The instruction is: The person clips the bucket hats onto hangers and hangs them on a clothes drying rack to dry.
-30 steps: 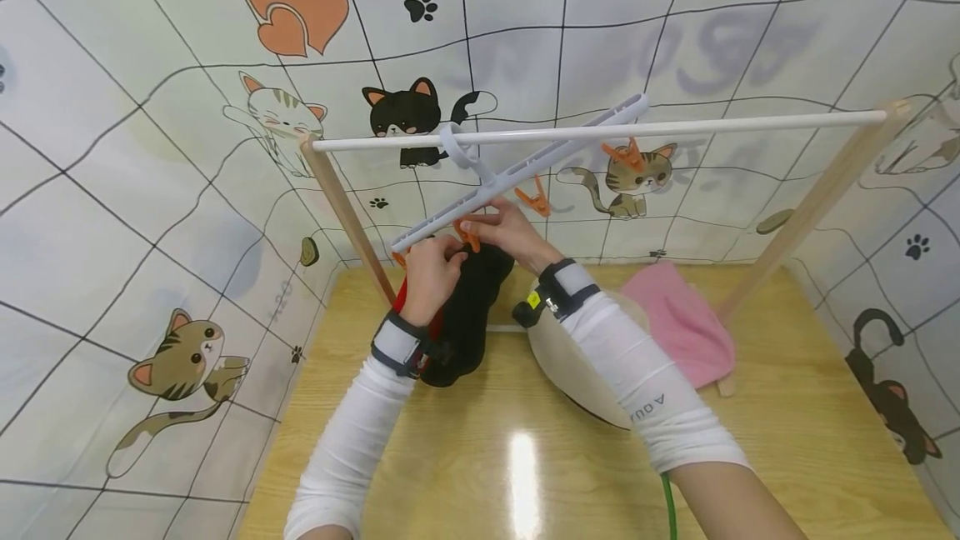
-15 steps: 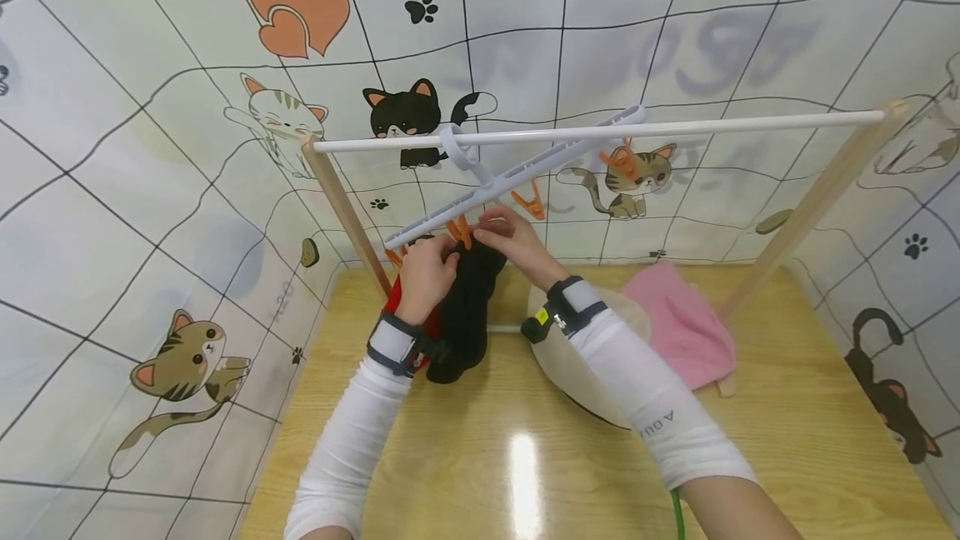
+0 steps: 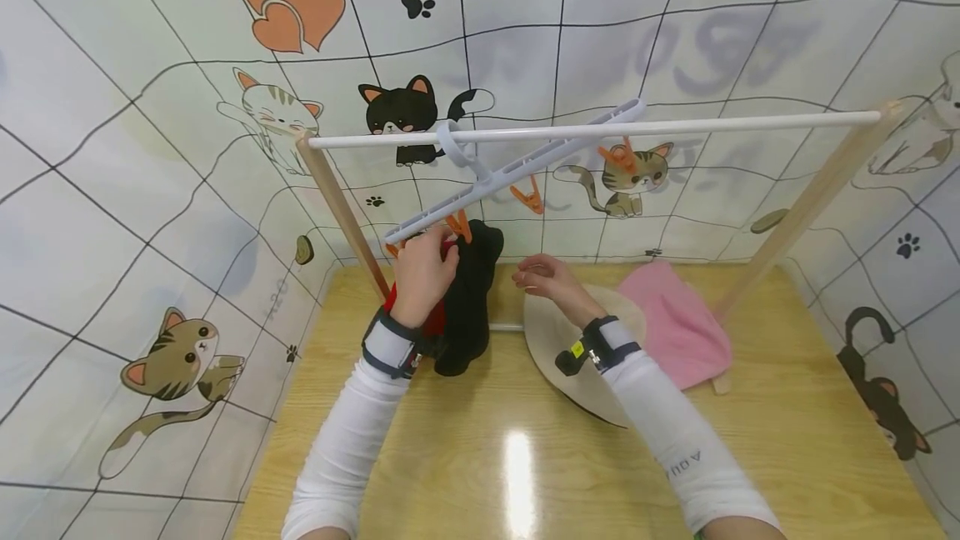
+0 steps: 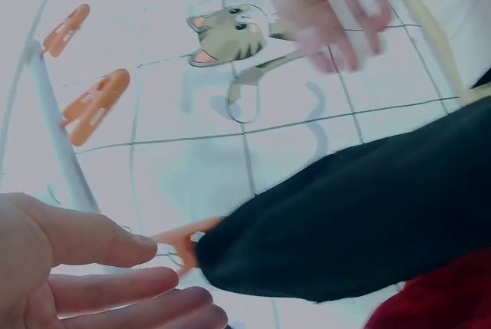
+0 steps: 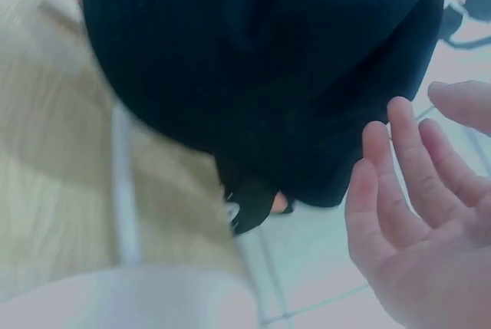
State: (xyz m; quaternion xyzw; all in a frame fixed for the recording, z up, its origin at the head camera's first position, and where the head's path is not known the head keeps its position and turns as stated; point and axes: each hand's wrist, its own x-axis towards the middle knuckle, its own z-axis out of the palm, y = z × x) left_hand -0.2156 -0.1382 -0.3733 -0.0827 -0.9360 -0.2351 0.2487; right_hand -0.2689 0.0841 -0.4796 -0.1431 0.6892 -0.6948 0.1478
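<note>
A pale lilac hanger (image 3: 517, 173) hangs slantwise by its hook from the white rail. Black cloth (image 3: 471, 307) hangs beneath its left half; an orange clip (image 4: 184, 241) meets its upper end in the left wrist view. Red cloth (image 3: 435, 322) shows beside the black, partly behind my left arm. My left hand (image 3: 422, 273) is close to that clip; the left wrist view shows thumb and fingers apart, gripping nothing. My right hand (image 3: 558, 286) is to the right of the black cloth, above a beige round hat (image 3: 543, 344), its fingers loosely extended and holding nothing (image 5: 430, 214).
The white rail (image 3: 720, 125) spans two wooden posts, the right post (image 3: 806, 207) leaning outward. Two more orange clips (image 3: 528, 195) dangle from the hanger's right half. Pink cloth (image 3: 678, 332) lies behind the hat on the wooden tabletop (image 3: 585, 473). A cat-print wall surrounds the table.
My right hand has let go of the orange clip and drawn back to the right and down. My left hand stays near the clips, shifting slightly. The black cloth hangs from the clip.
</note>
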